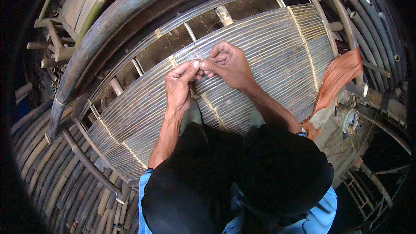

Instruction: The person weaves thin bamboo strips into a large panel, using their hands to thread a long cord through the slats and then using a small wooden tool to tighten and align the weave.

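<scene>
Head view: a thin strand (198, 51) is apparently pinched in the closed fingertips of left hand (178, 82) and right hand (232, 65) over the slatted panel (268, 34), its tying seemingly underway, steady tension being called for next.

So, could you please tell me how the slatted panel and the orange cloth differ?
The slatted panel is rows of thin, pale strips; the orange cloth is a creased sheet. The panel is broad, the cloth far smaller. The panel spreads beneath the left hand and right hand; the cloth drapes near its right end.
</scene>
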